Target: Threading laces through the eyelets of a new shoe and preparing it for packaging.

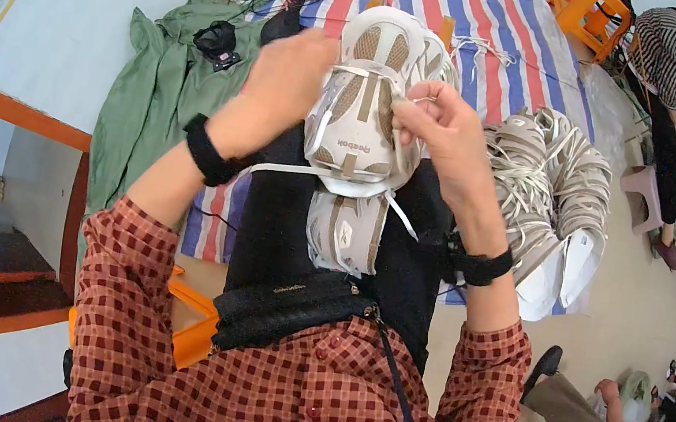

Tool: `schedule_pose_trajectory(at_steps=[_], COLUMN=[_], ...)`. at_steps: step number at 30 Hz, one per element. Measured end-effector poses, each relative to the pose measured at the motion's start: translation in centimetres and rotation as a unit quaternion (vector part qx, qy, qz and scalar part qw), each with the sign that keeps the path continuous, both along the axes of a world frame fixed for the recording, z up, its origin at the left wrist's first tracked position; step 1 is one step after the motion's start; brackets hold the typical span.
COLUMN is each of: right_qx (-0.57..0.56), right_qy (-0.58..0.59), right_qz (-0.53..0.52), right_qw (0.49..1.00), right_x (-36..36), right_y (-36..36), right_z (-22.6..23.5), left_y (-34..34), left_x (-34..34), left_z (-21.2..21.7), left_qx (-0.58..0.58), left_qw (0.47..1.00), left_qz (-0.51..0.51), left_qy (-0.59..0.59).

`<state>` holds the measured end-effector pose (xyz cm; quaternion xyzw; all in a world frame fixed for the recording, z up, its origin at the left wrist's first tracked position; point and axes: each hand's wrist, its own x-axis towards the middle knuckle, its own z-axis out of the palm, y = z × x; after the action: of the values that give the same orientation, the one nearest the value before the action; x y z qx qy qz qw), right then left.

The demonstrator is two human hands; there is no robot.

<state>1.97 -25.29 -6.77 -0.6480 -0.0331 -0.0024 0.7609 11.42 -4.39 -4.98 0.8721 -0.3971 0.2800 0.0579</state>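
A white and beige shoe upper (360,130) lies over my lap, its toe away from me. A white shoelace (287,168) crosses it near the far end, and loose lengths hang at the near end. My right hand (447,144) pinches thumb and forefinger together at the upper's right edge, where the lace appears to run into them. At the left edge my left hand (283,86) is closed and slightly blurred, its fingertips turned away. Under the near end, another grey-white shoe part (345,235) rests between my thighs.
Stacked, laced shoe uppers (582,194) form curved piles to my right. Ahead spreads a striped sheet (508,47), with loose laces (485,52) on it. Green cloth (149,81) lies left, bearing black items (218,43). An orange stool (589,21) and seated people are at the right.
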Motion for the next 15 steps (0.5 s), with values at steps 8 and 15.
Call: schedule_pose_trajectory(at_steps=[8,15], right_qx=[0.549,0.495], right_qy=[-0.038,0.027], right_qz=[0.042,-0.252], right_qw=[0.834,0.831], right_x=[-12.9,-23.8], right_y=[-10.6,-21.8], right_z=[-1.8,-4.1], left_y=[14.1,31.6], left_x=[-2.0,2.1], left_z=[-0.5,2.7], left_qx=[-0.635,-0.737], left_qw=[0.259,0.282], left_qz=[-0.243,-0.286], left_qy=[0.686,0.544])
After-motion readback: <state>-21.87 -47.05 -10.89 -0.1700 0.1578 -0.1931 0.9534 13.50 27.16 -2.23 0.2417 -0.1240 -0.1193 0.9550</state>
